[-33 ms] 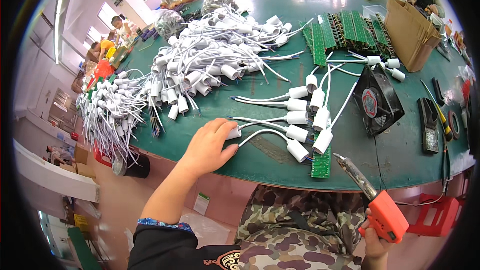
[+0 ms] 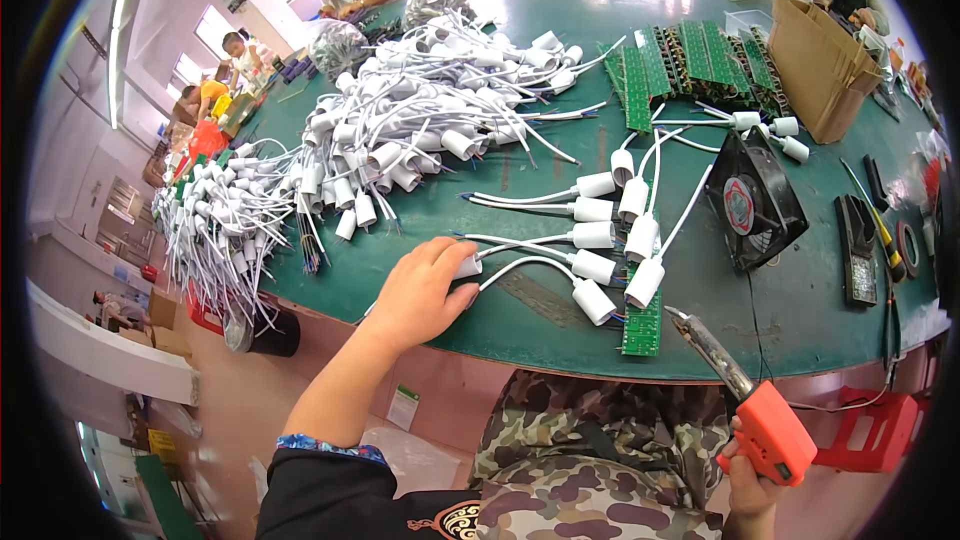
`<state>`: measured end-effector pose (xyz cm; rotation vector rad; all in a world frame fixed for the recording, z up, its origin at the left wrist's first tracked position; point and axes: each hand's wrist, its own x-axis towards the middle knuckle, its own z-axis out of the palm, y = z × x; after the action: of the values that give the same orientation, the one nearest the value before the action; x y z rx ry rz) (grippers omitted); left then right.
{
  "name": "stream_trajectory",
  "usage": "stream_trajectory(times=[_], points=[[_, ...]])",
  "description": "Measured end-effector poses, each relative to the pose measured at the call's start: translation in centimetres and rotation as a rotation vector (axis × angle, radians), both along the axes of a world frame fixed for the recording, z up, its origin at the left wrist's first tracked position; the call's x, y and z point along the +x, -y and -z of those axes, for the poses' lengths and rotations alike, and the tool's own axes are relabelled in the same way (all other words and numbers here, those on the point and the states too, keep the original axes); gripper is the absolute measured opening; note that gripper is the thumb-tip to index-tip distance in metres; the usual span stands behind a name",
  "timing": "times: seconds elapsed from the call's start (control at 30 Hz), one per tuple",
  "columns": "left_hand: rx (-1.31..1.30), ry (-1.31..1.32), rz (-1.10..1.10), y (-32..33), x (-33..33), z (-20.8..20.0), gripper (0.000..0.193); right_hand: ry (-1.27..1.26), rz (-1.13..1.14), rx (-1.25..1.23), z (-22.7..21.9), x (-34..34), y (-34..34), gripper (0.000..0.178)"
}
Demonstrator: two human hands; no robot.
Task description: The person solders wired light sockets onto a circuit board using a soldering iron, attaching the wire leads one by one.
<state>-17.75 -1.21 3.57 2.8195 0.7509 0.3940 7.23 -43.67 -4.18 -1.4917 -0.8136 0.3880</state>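
Observation:
My left hand [image 2: 424, 292] curls over a white lamp holder [image 2: 468, 266] at the table's near side; the palm hides much of it. Low on the right, my right hand [image 2: 752, 480] is closed round the red handle of a soldering iron [image 2: 778, 432]. The iron's tip points up and left, just right of a narrow green circuit board [image 2: 642, 332] and apart from it. Several white lamp holders with white cables [image 2: 594, 301] lie along and over that board, some with their coloured wire ends at it. Cables run from the row toward my left hand.
A big heap of corded white lamp holders [image 2: 400, 110] covers the table's left. Stacked circuit boards [image 2: 700, 65] and a cardboard box [image 2: 822, 70] stand at the back right. A black fan [image 2: 752, 202] is right of the row. People sit at the far edges; a red stool [image 2: 870, 435] stands below right.

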Motion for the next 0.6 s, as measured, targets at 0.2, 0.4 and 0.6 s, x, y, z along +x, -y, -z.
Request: stream_trajectory(times=[0.2, 0.4, 0.6], points=[[0.016, 0.157, 0.064, -0.3, 0.5, 0.6, 0.039, 0.042, -0.010, 0.000, -0.2, -0.1, -0.1, 0.045], [-0.145, 0.420, 0.246, 1.9, 3.2, 0.5, 0.037, -0.057, -0.008, 0.001, -0.9, -0.7, -0.7, 0.042], [-0.121, 0.420, 0.285, 3.9, 5.4, 1.6, 0.032, 0.080, -0.082, -0.067, -3.1, -0.8, -2.3, 0.032]])
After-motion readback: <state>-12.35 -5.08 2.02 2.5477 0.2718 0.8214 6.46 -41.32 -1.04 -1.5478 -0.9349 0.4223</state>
